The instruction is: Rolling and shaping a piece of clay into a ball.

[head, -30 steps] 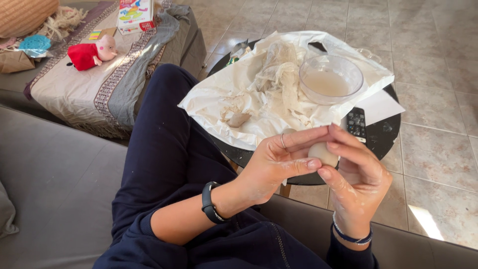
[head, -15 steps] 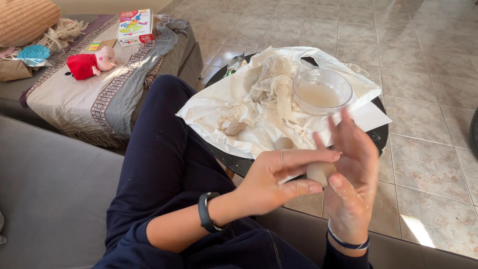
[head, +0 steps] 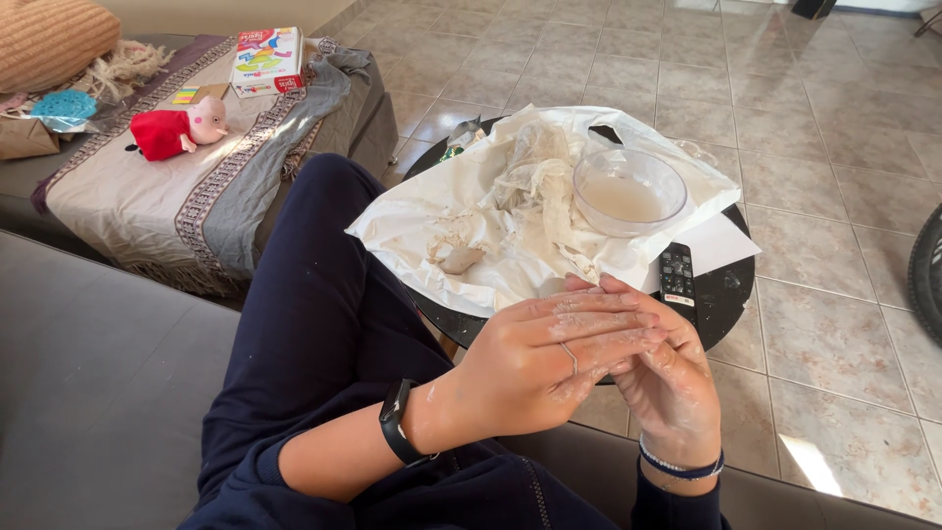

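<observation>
L hand (head: 535,358) lies flat, palm down, over the R hand (head: 670,378), fingers straight & together, pressed palm to palm; both hands smeared w/ pale chalky residue, thin ring on one L finger. Whatever sits between the palms is hidden, so can't tell if anything is held. Black smooth watch band (head: 397,424) on L wrist, blue beaded bracelet (head: 680,466) on R wrist. Just beyond the fingertips: round black counter (head: 724,292), glossy, mostly covered by a crumpled white plastic sheet (head: 412,221). On the sheet, ahead of the hands, stringy off-white dough-like scraps (head: 540,186) and a small beige lump (head: 459,259). Ahead & slightly R of the hands, a clear round bowl (head: 628,191) w/ cloudy liquid. A slim black remote (head: 677,275) w/ small buttons lies on the counter edge, just past the R hand's fingers. Under the L forearm, dark navy trouser leg (head: 324,304), soft fabric. Far L & ahead: a couch w/ striped woven throw (head: 157,196), a red-and-pink plush toy (head: 182,128), a colourful flat box (head: 265,59). Floor beyond is beige square tile (head: 834,118).
</observation>
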